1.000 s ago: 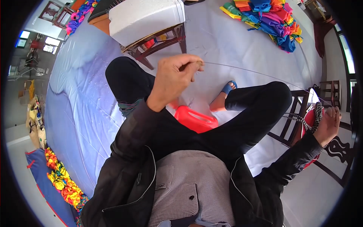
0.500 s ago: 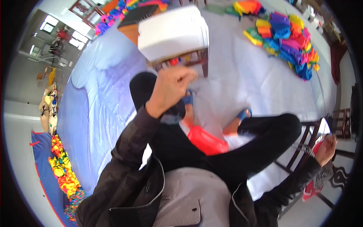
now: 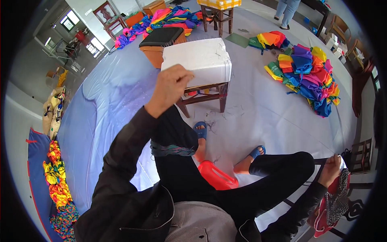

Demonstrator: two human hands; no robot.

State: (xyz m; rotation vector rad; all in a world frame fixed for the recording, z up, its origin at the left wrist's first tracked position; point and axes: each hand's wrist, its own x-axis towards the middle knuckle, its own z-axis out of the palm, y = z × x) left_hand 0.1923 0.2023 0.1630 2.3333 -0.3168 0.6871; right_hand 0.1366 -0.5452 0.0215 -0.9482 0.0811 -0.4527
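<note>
My left hand [image 3: 169, 86] is raised in front of a white foam block [image 3: 197, 58], its thumb and fingers pinched together. Whatever may be between those fingertips is too small to make out. The block rests on a wooden stool [image 3: 205, 97], with thin dark threads scattered on its top. Around my left thigh lies a bundle of multicoloured cords [image 3: 173, 150]. Out to the right, my right hand [image 3: 331, 170] has curled fingers beside a checked cloth [image 3: 338, 197] and a red cloth or bag [image 3: 320, 220]; what it grips is unclear.
A red plastic object [image 3: 217, 176] lies between my feet. Behind the foam block stands an orange-brown box with a black top [image 3: 163, 37]. Colourful fabric piles [image 3: 308, 76] lie ahead right. A person's legs [image 3: 287, 12] show at the far edge. Yellow-red bundles [image 3: 60, 189] line the left.
The view has shifted, so the block and stool appear lower and further right. My left hand is still pinched and now overlaps the block's near left corner. My right hand remains out by the cloths.
</note>
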